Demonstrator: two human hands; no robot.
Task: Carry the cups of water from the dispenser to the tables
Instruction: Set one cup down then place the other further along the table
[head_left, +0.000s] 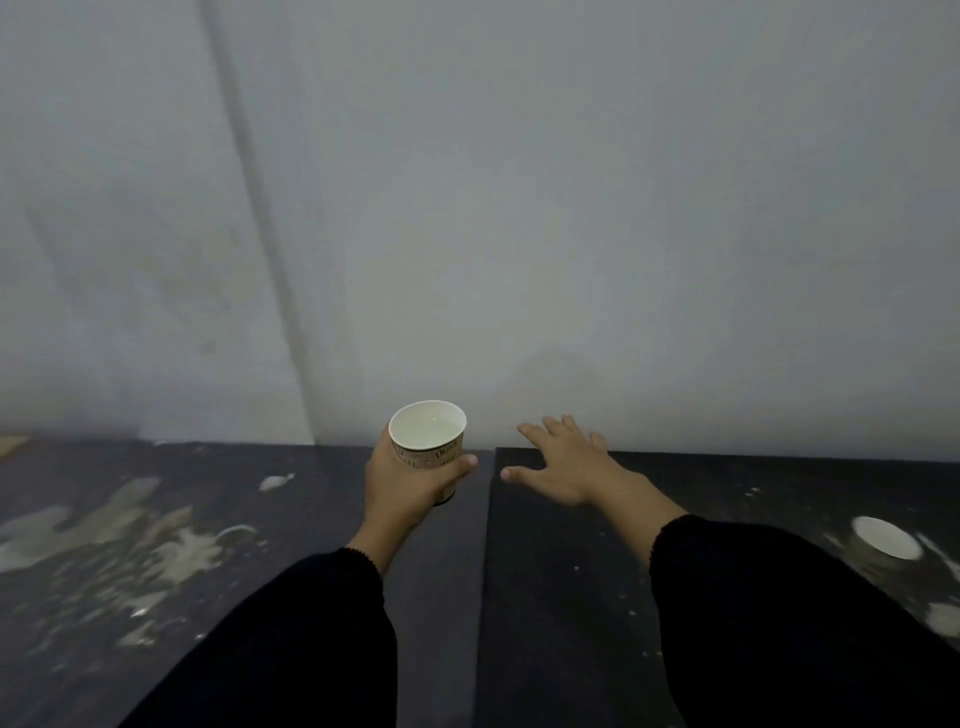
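Observation:
My left hand (402, 486) grips a paper cup (429, 441) with printed lettering, upright and filled with water, held over the far edge of the dark left table (156, 519). My right hand (563, 462) is spread flat, fingers apart, over the far part of the dark right table (571, 597), holding nothing. A second paper cup (885, 538) with a white rim stands on the right table, partly blurred, beside my right sleeve. Both forearms wear black sleeves.
A pale grey wall (519, 208) rises directly behind both tables. The left table bears large pale paint stains (104, 535). A narrow gap (485, 571) runs between the two tabletops.

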